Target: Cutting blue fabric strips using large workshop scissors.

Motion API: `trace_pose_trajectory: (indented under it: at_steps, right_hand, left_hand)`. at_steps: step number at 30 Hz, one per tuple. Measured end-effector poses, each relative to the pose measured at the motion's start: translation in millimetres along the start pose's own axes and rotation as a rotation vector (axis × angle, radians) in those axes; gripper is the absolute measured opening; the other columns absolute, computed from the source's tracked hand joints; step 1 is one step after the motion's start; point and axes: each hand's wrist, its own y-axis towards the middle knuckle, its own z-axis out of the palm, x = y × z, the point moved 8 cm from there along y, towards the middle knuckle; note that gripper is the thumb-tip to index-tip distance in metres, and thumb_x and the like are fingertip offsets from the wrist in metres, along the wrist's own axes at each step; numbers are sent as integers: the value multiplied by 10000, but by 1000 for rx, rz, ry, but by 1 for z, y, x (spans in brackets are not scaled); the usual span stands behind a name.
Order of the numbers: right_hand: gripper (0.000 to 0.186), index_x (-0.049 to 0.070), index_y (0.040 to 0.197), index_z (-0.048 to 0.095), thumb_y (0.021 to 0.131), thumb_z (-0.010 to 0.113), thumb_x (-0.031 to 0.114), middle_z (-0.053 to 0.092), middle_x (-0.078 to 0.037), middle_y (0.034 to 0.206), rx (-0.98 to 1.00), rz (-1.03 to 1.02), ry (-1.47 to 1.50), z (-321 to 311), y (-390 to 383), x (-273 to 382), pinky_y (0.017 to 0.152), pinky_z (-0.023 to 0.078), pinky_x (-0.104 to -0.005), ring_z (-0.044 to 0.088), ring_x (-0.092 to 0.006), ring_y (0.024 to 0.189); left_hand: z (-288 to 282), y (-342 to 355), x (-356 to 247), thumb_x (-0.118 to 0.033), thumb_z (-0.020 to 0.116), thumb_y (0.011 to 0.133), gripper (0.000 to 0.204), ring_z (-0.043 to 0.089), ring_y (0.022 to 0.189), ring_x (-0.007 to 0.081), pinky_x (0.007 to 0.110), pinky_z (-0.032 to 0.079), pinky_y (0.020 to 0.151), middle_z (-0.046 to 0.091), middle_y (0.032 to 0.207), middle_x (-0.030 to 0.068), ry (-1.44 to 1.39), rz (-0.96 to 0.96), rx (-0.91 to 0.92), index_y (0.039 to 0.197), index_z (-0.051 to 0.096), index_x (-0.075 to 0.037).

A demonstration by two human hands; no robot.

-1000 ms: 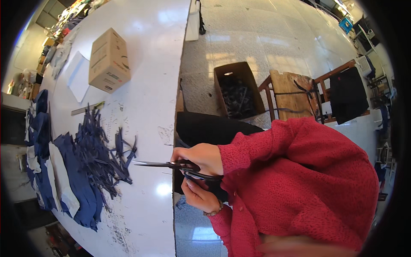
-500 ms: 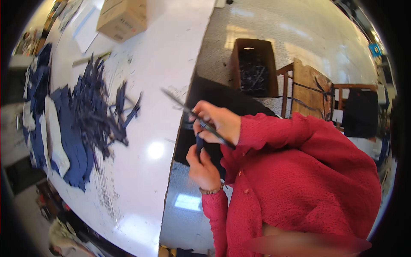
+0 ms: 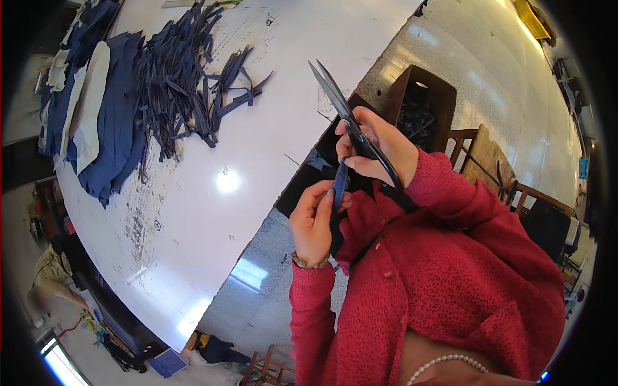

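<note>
A pair of black-handled scissors is in my right hand, which is closed round the handles. The blades point up and left, slightly parted at their tips. The fingertips of that hand also touch the upper end of a short navy fabric strip. Lower on the strip, my left hand pinches it between thumb and fingers. Both hands are in front of my body, beside the edge of the white table. A heap of narrow navy strips lies across the table, left of the scissors.
Navy cloth pieces and a pale cloth piece lie beyond the heap. An open brown box with dark scraps stands right of the table. Near it is a wooden chair. Another person is at the lower left.
The whole view has turned, so the table and heap appear tilted and shifted. The scissors' tips now show apart, and the strip is plainly visible between both hands.
</note>
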Motion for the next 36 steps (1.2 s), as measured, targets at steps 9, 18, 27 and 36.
trace_pose_trajectory:
  at_steps: [9,18,27,36]
  right_hand:
    - [415,25,1120,406,751,574,-64,530,-83,911,56,19,56,4,3,9,748,433,-252,535,-122,836]
    - [430,28,1132,400,752,589,-44,524,-77,914,114,55,16,7,2,20,763,433,-257,535,-126,856]
    - [420,19,1136,403,763,587,-32,506,-81,927,172,42,-43,13,-1,20,779,437,-264,539,-135,870]
    - [435,-2,1147,393,751,548,-96,555,-73,882,142,-74,-54,7,7,22,777,467,-264,562,-133,843]
  left_hand:
    - [-13,-10,-18,60,640,835,208,641,836,117,233,501,749,681,895,105,427,306,-232,1000,532,-5]
    - [-3,-9,-34,57,595,856,139,647,818,126,246,505,729,679,910,98,582,477,-214,983,613,6]
    - [5,-3,-32,27,544,860,207,647,899,240,291,481,812,652,974,142,458,379,-92,1052,617,7]
    - [0,-5,-13,-44,599,886,73,592,808,122,253,470,721,660,934,88,402,350,-102,942,596,2]
